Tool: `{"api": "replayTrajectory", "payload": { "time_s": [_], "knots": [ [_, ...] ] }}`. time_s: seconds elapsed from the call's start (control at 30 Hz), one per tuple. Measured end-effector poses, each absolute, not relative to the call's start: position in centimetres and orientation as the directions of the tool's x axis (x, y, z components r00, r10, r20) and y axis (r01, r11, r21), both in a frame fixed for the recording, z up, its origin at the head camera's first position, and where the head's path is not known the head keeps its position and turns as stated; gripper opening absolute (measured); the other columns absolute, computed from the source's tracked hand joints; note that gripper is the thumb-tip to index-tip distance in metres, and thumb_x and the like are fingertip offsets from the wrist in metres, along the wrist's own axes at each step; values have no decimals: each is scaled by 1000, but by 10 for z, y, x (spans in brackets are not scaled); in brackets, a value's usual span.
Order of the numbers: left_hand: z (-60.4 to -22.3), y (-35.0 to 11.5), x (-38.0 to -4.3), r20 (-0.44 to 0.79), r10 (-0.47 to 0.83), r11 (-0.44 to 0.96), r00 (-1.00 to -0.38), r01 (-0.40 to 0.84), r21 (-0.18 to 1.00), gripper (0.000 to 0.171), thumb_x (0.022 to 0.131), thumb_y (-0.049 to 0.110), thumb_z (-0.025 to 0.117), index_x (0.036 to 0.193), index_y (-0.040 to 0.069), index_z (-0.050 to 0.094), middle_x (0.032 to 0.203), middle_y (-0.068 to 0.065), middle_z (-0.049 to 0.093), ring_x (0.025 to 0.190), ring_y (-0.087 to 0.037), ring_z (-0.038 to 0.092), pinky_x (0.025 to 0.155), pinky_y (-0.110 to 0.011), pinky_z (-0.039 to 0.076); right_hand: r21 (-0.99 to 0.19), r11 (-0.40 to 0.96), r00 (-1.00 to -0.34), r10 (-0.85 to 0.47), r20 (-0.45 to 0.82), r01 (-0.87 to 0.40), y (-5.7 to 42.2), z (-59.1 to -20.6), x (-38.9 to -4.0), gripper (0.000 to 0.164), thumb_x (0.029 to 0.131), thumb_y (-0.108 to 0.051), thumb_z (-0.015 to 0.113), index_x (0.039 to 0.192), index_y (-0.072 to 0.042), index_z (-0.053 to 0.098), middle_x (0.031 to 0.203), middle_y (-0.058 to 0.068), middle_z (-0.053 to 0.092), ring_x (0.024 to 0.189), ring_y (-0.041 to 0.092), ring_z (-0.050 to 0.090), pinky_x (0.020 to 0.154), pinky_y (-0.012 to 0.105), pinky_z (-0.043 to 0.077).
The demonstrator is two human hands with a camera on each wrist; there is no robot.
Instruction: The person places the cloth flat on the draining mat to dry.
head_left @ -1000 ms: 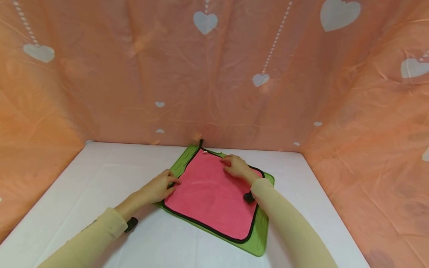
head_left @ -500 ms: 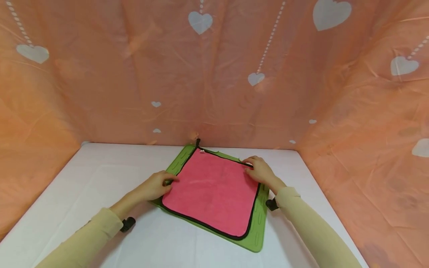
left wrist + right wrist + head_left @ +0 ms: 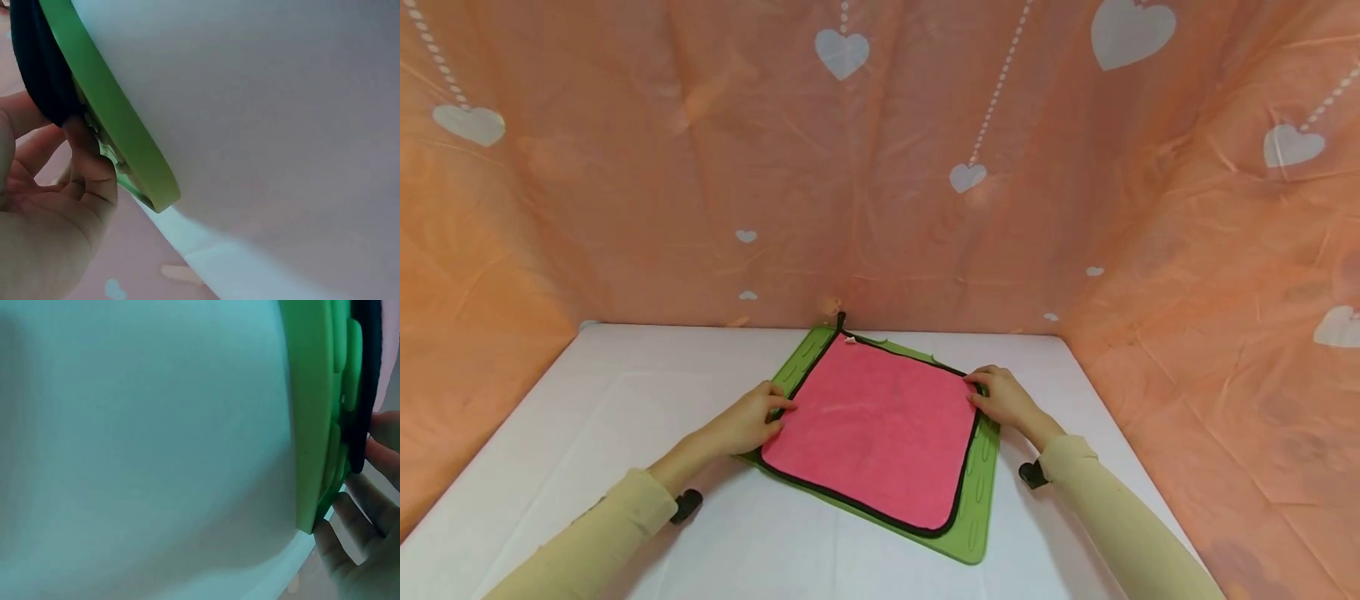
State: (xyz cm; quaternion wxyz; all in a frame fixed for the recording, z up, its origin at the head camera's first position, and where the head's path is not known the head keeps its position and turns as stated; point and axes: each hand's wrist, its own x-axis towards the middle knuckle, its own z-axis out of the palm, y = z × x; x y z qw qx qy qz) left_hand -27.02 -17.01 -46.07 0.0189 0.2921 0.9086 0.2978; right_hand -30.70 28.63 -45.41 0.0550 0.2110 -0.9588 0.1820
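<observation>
A pink cloth [image 3: 872,433] with black trim, a hanging loop and a small white tag lies spread flat on a green mat [image 3: 973,508] with raised ridges. At the cloth's left edge my left hand [image 3: 751,419] pinches the black trim; in the left wrist view, curled fingers [image 3: 94,162] meet under that trim beside the mat's rim. My right hand [image 3: 1006,400] holds the cloth at its right corner with thumb and forefinger. Its other fingers [image 3: 353,515] reach along the mat's edge in the right wrist view. The underside of the cloth is hidden.
The mat rests at a slant on a white-covered table [image 3: 625,400], close to its back edge. An orange curtain [image 3: 887,233] with white hearts encloses the back and both sides. Each wrist carries a small black camera [image 3: 687,506].
My right hand has slid right across the cloth from near its upper middle to its right corner, and the trim there lies straighter. My left hand has stayed at the left edge.
</observation>
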Motion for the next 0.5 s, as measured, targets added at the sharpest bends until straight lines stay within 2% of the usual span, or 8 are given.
{"api": "replayTrajectory", "payload": {
  "time_s": [0.13, 0.27, 0.37, 0.5],
  "knots": [
    [-461, -169, -270, 149, 516, 678, -844, 508, 531, 34, 92, 1, 70, 125, -5, 71, 122, -20, 57, 99, -26, 59, 83, -40, 51, -307, 864, -916, -364, 168, -399, 285, -453, -303, 36, 95, -10, 68, 128, 5, 69, 131, 30, 61, 125, 51, 54, 109, 61, 41],
    [-459, -166, -267, 205, 520, 721, -829, 555, 416, 39, 92, 10, 74, 128, -2, 70, 134, -24, 57, 115, -40, 61, 93, -57, 52, -258, 873, -910, -383, 161, -413, 280, -453, -290, 46, 96, -18, 71, 136, 4, 64, 142, 30, 55, 132, 53, 49, 108, 65, 41],
    [-457, -161, -261, 209, 563, 731, -799, 600, 324, 46, 93, 18, 75, 134, 0, 67, 144, -25, 55, 131, -46, 54, 102, -67, 44, -242, 854, -887, -439, 143, -461, 274, -454, -277, 55, 96, -26, 74, 142, 3, 60, 149, 28, 51, 137, 51, 46, 110, 65, 39],
    [-455, -153, -255, 97, 636, 713, -765, 632, 303, 61, 97, 35, 72, 147, 2, 58, 156, -24, 46, 144, -46, 42, 112, -69, 34, -263, 806, -843, -533, 70, -531, 266, -454, -262, 66, 97, -35, 73, 148, 2, 54, 156, 28, 44, 143, 51, 40, 115, 66, 33]
  ]
}}
